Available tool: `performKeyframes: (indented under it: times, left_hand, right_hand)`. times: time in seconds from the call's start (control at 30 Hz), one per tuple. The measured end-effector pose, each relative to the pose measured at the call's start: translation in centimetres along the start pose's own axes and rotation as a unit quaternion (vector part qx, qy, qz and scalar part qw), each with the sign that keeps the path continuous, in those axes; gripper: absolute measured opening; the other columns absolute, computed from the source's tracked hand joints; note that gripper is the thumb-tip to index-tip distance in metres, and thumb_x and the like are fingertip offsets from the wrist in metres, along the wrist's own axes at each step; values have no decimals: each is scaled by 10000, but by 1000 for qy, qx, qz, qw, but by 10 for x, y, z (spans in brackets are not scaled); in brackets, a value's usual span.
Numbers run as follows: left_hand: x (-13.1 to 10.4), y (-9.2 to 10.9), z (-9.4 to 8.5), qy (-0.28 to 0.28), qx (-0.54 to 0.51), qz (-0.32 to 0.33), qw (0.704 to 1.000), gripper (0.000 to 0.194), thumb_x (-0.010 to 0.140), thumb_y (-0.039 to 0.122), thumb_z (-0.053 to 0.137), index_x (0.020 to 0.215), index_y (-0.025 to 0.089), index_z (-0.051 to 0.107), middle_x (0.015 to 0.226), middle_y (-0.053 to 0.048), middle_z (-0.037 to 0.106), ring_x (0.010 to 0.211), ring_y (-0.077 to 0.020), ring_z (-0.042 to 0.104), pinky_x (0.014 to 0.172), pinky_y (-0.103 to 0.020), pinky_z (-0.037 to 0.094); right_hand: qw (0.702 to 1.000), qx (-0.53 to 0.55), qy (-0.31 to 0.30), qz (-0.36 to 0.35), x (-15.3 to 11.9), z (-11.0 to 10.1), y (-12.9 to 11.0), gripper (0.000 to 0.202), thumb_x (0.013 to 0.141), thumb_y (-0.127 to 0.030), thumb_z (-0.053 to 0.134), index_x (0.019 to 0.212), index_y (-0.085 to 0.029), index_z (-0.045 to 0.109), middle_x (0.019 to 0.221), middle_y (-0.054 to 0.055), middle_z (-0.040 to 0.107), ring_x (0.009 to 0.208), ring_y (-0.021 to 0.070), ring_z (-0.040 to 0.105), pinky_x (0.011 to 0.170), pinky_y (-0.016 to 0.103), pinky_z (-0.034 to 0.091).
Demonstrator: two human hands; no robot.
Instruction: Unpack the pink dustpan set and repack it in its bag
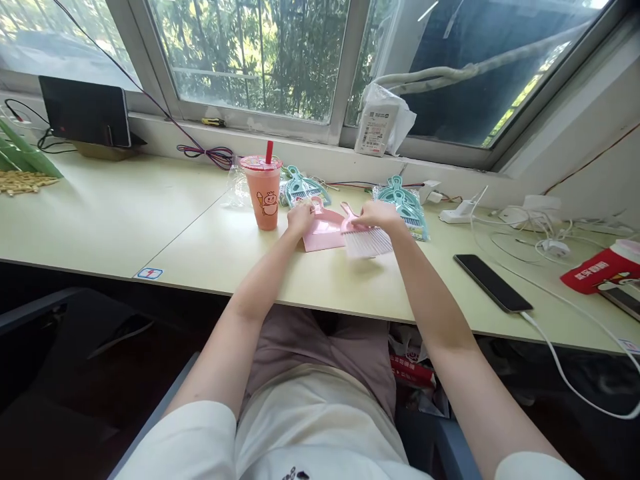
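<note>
My left hand (301, 219) is closed on the handle of a small pink dustpan (324, 233), which rests on the pale tabletop with its lip toward me. My right hand (379, 215) grips a pink hand brush (367, 241) by its head near the handle. The brush's pale bristles point down and toward me, just right of the dustpan, and look a little blurred. Behind my left hand lies a wrapped teal dustpan set (305, 187). More wrapped teal dustpan sets (403, 205) sit behind my right hand.
A lidded drink cup (266, 197) with a red straw stands left of my left hand. To the right are a charging phone (493, 283), tangled white cables (540, 233) and a red cup (603, 270). A tablet (85, 110) stands far left; a box (377, 127) rests on the sill.
</note>
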State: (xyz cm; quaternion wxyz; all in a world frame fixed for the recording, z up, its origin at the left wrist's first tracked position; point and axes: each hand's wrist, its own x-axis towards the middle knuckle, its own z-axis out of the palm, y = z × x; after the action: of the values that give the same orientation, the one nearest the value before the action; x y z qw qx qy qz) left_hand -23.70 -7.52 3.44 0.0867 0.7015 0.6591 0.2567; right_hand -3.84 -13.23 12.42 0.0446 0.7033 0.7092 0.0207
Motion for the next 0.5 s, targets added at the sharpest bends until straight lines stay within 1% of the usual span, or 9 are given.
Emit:
performKeyframes:
  times: [0.07,0.17,0.23,0.3,0.4,0.5]
  left_hand:
    - [1,4,-1,21,-24,-2,999,254,976,296,510,980,205,747,1161,-128,749,1100,-269,666,889,-350,483]
    - [1,11,-3,32,-70,19,997,264,977,390,561,930,197,735,1097,-117,765,1102,-274,662,906,-356,479]
    - [0,15,-4,35,-105,34,993,287,976,443,587,911,202,729,1090,-99,773,1096,-264,667,901,-344,476]
    - [0,17,-4,38,-129,41,990,298,980,451,588,894,202,728,1072,-82,779,1067,-245,676,878,-326,473]
    - [3,16,-1,30,-143,50,988,362,1005,458,534,861,192,732,1003,-74,783,977,-224,683,826,-315,469]
    - [6,14,3,12,-149,88,985,423,989,528,539,852,182,740,948,-70,782,907,-212,677,799,-305,467]
  right_hand:
    - [998,22,54,-5,-1,-8,-13,393,856,-503,686,996,-156,805,972,143,793,1011,292,746,839,337,524]
    - [995,38,96,-5,3,-9,-35,435,854,-490,709,1096,-138,791,1060,170,787,1079,312,740,864,335,535]
    - [992,46,118,11,8,-1,-46,435,874,-455,711,1137,-115,778,1136,206,771,1116,324,734,879,338,539]
    - [989,58,131,28,12,11,-52,422,903,-427,699,1157,-98,770,1181,238,753,1131,332,731,891,346,542]
    - [984,90,147,35,16,33,-52,427,963,-457,634,1171,-109,770,1183,246,747,1141,346,722,913,379,542]
    - [978,123,169,30,15,47,-47,437,1012,-481,550,1160,-138,778,1172,224,752,1142,353,711,938,412,529]
